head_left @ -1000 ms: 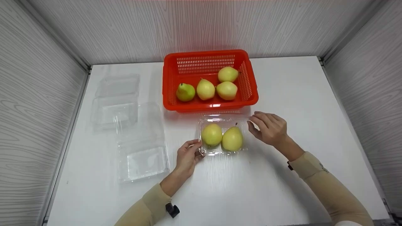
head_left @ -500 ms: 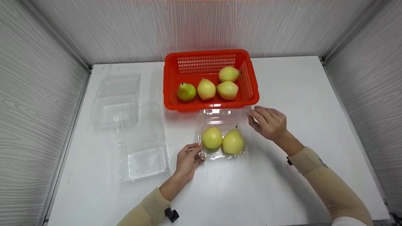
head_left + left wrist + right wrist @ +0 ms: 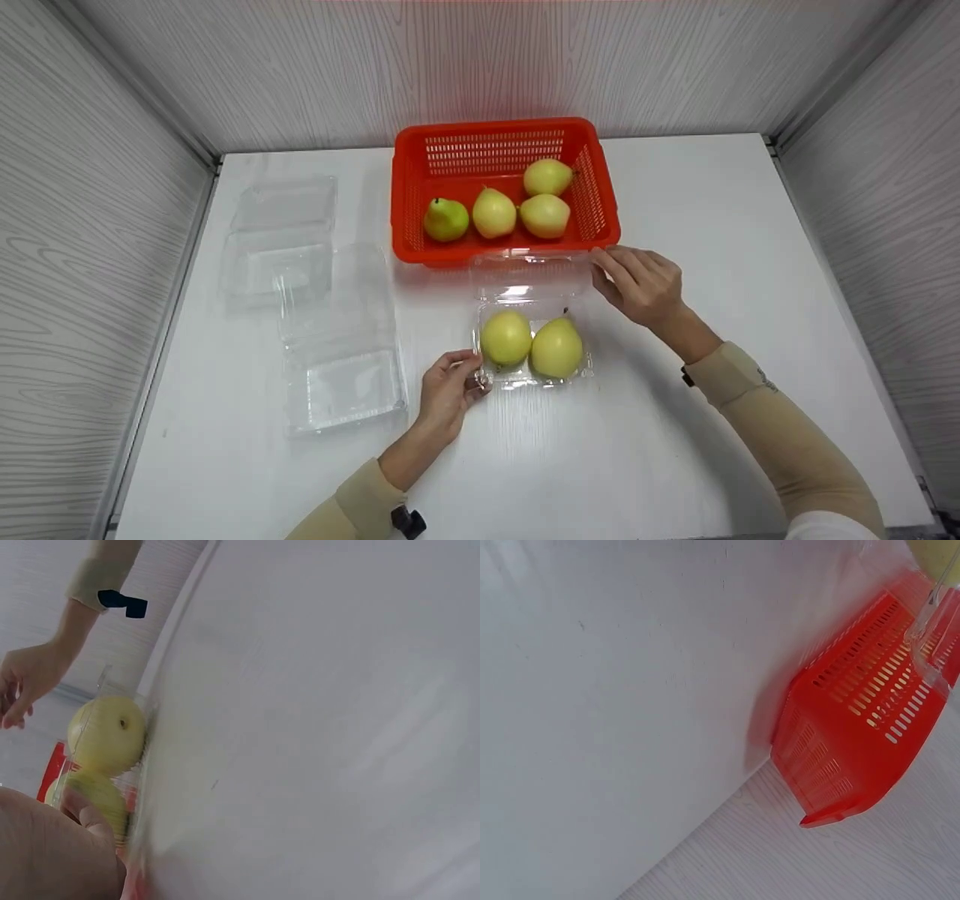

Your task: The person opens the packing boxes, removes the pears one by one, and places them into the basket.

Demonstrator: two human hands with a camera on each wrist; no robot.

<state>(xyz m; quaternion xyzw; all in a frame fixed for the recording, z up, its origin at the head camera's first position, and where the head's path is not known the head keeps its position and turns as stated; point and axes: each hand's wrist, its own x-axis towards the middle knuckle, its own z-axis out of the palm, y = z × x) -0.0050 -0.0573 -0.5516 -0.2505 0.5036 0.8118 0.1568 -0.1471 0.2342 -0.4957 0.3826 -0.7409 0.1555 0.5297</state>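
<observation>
Two yellow-green pears, one round-looking [image 3: 505,337] and one with its stem up [image 3: 556,348], lie side by side in a clear plastic clamshell box [image 3: 589,361]. My left hand [image 3: 442,391] grips the box's left wall, thumb at the rim. The box's hinged lid [image 3: 517,279] stands raised on the far side, its edge overlapping the red basket's front. At the lid's right corner, my right hand [image 3: 637,289] pinches the plastic between thumb and fingers. The left wrist view has a pear [image 3: 112,736] behind the clear wall; the right wrist view catches a lid corner [image 3: 922,649].
Right behind the box stands a red plastic basket [image 3: 409,251] with several pears in it, one greener [image 3: 446,220]. On the left of the white table [image 3: 720,225] lie more clear clamshells, an opened one [image 3: 341,390] nearest and another [image 3: 277,262] behind it.
The lid's edge has swung away from me toward the basket, following my right hand. The box with its two pears has slid slightly toward me along with my left hand.
</observation>
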